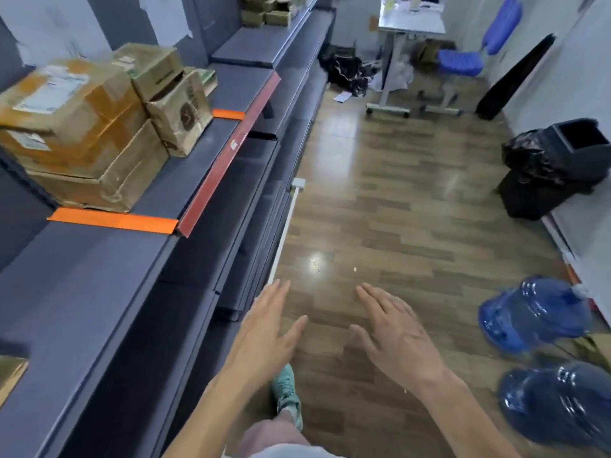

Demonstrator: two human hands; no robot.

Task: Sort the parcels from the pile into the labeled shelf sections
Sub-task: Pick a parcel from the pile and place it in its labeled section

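— Hands first: where are they, and what do they hold?
— Nothing. Both hover palm down over the wooden floor (396, 209), just beside the shelf (99, 292). The left hand (267, 328) has straight fingers lying close together, thumb out to the side. The right hand (396, 338) has straight fingers slightly spread. Neither touches anything.
— And the parcels?
— The cardboard parcels (82, 127) sit stacked on the dark grey shelf, well apart from both hands, in the section between 2 orange strips (112, 219). The larger ones, with orange tape, are piled on the left. 2 smaller ones stand just beside them on the right, 1 on top of the other.
— Is that section labelled?
— A red strip (228, 153) runs along its front edge and carries a small white tag, too blurred to read.
— Any other boxes?
— More boxes (264, 11) sit far along the shelving, and a box corner (10, 375) shows at the lower left edge.
— What else is around?
— 2 blue water bottles (532, 312) lie at the right, a black bin (562, 166) stands against the wall, and a table (410, 24) and blue chair (463, 61) stand at the far end. A teal shoe (287, 391) shows below the left hand.
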